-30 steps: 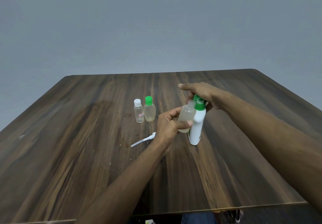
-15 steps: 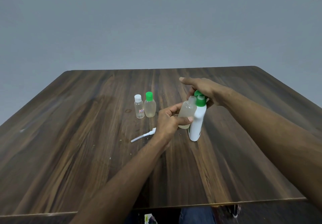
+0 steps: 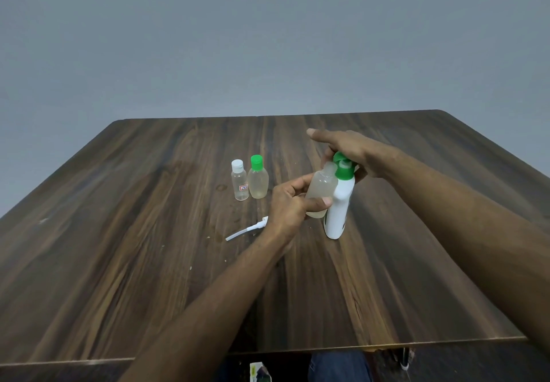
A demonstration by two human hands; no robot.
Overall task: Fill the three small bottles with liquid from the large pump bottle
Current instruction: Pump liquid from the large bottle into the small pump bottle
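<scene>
I see the dark wooden table (image 3: 148, 247) filling my view, and I place everything from the large pump bottle (image 3: 337, 209), white with a green pump head, standing upright near the table's middle. My right hand (image 3: 348, 151) lies over the pump head from above, index finger stretched straight out; the other fingers are hidden behind the pump, so I cannot tell how they grip. My left hand (image 3: 290, 203) holds a small bottle (image 3: 320, 192) of pale liquid, thumb and fingers curled round it, pressed against the pump bottle's left side with its mouth under the spout. Well left of the pump bottle stand a green-capped bottle (image 3: 258, 179) and a white-capped bottle (image 3: 239, 180), touching. A loose white pump tube (image 3: 247, 230) lies nearer me, left of the pump bottle.
</scene>
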